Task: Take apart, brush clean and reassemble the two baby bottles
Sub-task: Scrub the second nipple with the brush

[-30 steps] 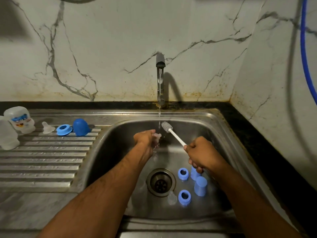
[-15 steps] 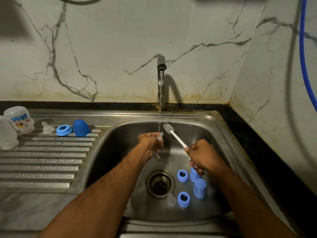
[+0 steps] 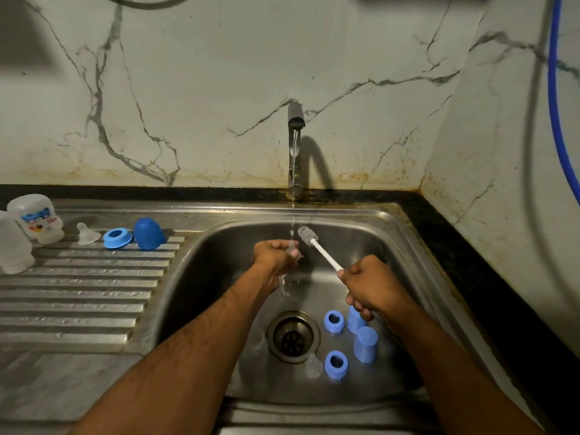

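My left hand (image 3: pixel 276 255) holds a small clear teat (image 3: pixel 293 250) under the running water from the tap (image 3: pixel 295 146). My right hand (image 3: pixel 367 288) grips the white handle of a bottle brush (image 3: pixel 315 244), its grey bristle head just right of the teat. In the sink basin (image 3: pixel 219 277) lie two blue screw rings (image 3: pixel 334 321) (image 3: pixel 335 364), two light-blue caps (image 3: pixel 365 343), and a clear teat (image 3: pixel 313 365) by the drain (image 3: pixel 293 336). On the drainboard stand two bottle bodies (image 3: pixel 36 219) (image 3: pixel 12 244), a teat (image 3: pixel 86 233), a blue ring (image 3: pixel 116 237) and a dark-blue cap (image 3: pixel 148 233).
The ridged steel drainboard (image 3: pixel 78 293) fills the left side. A marble wall rises behind the tap and on the right, where a blue hose (image 3: pixel 557 105) hangs. A black counter edge (image 3: pixel 455 246) runs round the sink.
My left hand has kept the teat under the stream and turned it slightly. The brush head stays close beside it, shifted a little.
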Motion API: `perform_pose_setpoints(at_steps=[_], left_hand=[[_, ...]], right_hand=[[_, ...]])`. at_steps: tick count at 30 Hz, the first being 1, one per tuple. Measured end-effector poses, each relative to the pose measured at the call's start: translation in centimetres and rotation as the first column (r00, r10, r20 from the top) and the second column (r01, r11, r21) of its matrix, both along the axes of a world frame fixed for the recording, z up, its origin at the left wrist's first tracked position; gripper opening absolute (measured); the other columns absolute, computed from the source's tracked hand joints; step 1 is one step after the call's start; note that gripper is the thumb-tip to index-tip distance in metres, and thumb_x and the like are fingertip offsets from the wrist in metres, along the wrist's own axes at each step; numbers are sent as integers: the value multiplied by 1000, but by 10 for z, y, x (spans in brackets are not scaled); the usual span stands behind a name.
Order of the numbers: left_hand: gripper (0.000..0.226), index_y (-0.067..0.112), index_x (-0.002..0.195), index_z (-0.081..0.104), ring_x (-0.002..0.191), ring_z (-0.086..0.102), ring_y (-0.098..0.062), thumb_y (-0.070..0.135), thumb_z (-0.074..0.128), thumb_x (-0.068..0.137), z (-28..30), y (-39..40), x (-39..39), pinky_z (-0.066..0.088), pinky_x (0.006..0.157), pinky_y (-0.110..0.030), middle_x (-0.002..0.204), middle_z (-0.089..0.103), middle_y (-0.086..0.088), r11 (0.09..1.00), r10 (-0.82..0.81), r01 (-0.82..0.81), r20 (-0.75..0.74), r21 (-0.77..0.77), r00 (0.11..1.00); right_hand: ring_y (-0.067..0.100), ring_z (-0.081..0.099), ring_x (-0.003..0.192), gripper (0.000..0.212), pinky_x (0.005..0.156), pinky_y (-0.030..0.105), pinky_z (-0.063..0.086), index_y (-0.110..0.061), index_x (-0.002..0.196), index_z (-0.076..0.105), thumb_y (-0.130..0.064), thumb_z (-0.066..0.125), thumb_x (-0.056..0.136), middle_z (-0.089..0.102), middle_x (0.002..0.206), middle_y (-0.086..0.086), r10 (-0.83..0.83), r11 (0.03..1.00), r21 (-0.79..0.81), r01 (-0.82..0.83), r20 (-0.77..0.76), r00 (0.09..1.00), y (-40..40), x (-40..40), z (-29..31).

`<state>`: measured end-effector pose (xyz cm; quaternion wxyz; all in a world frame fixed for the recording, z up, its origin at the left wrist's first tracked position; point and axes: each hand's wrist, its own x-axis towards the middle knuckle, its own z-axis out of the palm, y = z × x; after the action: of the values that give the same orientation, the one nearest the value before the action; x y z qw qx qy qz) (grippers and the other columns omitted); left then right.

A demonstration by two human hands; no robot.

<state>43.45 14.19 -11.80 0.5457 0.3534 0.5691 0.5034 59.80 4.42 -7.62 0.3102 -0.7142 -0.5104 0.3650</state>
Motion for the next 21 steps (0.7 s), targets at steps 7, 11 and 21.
perform_pose_setpoints(at_steps=[7,11,21], left_hand=[[21,0,102,73,74,63,-21,-10,71,83,1,-1,-2,51,63,-28,87,69,-12,1000,29,-29,-77,-1,997],[38,-4,72,67,59,49,-23,-22,38,87,8,-2,-6,44,54,-28,74,55,-16,990,-28,60,239,-131,971],[24,13,84,60,64,50,-10,0,45,97,8,-2,-10,46,57,-21,71,51,1,937,-22,172,440,-304,898]], right_hand=[[9,39,30,30,35,18,33,-4,80,62,-25,58,102,57,53,8,-5,1000,3,5,-5,1000,2,1,-3],[9,39,30,29,35,18,34,-6,79,62,-25,58,101,57,51,7,-5,1000,6,5,5,1000,3,1,-4],[9,38,29,31,35,18,33,-4,79,61,-25,57,101,57,53,9,6,1000,-1,-6,23,1000,0,1,-1]])
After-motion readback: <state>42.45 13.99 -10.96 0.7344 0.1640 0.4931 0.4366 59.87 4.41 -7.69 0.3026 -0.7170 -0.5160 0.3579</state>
